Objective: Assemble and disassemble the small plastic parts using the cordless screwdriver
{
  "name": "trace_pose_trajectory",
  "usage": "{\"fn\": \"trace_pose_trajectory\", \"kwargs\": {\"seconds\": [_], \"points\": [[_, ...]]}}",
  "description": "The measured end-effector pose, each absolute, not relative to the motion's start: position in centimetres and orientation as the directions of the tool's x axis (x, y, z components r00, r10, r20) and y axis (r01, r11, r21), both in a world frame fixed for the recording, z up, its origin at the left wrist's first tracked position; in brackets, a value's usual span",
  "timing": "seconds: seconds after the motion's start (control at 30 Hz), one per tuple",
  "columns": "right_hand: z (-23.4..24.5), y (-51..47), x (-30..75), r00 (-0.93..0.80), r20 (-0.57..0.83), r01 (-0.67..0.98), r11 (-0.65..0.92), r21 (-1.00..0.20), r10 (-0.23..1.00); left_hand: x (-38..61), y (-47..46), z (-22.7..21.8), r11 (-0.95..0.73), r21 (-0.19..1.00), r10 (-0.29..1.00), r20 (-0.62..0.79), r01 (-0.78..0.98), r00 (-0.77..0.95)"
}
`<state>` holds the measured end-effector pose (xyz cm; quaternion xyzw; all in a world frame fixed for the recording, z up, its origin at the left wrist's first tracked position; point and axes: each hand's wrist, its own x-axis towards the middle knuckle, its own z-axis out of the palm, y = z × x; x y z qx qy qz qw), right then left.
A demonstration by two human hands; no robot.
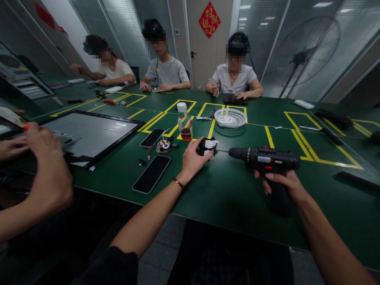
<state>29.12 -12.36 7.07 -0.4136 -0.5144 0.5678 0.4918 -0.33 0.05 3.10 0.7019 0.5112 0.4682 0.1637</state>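
My left hand is closed on a small black and white part that rests on the green table. My right hand grips the handle of a black cordless screwdriver. The tool lies level, and its bit points left and touches the small part. A bracelet sits on my left wrist.
Two dark phones, a small round component with wires, a bottle of amber liquid and a white basket lie beyond my left hand. A large flat panel lies at the left, by a co-worker's hands. Three people sit opposite.
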Motion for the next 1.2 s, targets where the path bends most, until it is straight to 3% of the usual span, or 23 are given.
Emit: {"fn": "trace_pose_trajectory", "kwargs": {"seconds": [0.2,0.6,1.2], "points": [[6.94,-12.60,29.47,-0.193,0.034,-0.121,0.011,-0.993,0.981,-0.38,0.54,2.46,-0.410,0.723,0.889,0.454,0.556,0.067],[7.06,-12.05,29.07,-0.198,-0.010,-0.147,-0.039,-0.988,0.980,-0.53,-0.09,3.09,-0.416,0.549,0.849,0.520,0.725,0.094],[7.59,-12.21,29.38,-0.184,-0.023,-0.162,-0.054,-0.985,0.983,-0.42,0.02,3.00,-0.411,0.610,0.876,0.471,0.678,0.107]]}}
